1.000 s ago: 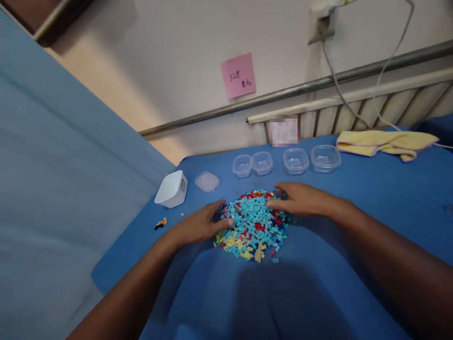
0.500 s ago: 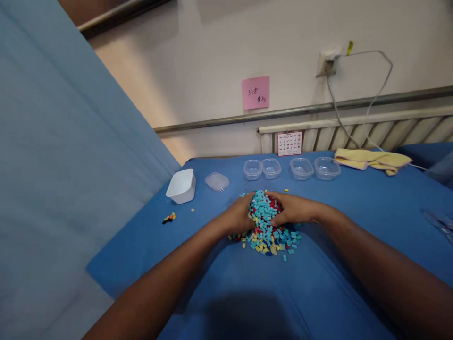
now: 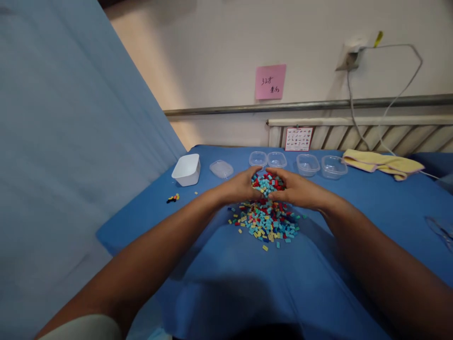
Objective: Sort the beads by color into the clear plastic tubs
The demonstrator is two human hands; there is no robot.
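Observation:
My left hand (image 3: pixel 244 186) and my right hand (image 3: pixel 296 190) face each other with fingers curved, cupping a heap of small toy bricks (image 3: pixel 268 183), mostly light blue and red. Both hands are above a spread pile of the same bricks (image 3: pixel 266 225) in light blue, yellow, red and dark blue on the blue table cover (image 3: pixel 219 264). Some bricks seem to be dropping between the palms onto the pile. Hidden from view are the undersides of both hands and most of the fingers of my left hand.
Along the back stand several clear plastic tubs (image 3: pixel 307 165). To the left are a white container (image 3: pixel 187 171), a clear lid (image 3: pixel 222 168) and a few black and yellow pieces (image 3: pixel 173 198). A yellow cloth (image 3: pixel 384 163) lies back right. A blue curtain (image 3: pixel 88 141) hangs left.
Both hands have risen off the pile with a cupped heap of bricks between them. The pile beneath now shows wider and flatter. The camera view has shifted slightly.

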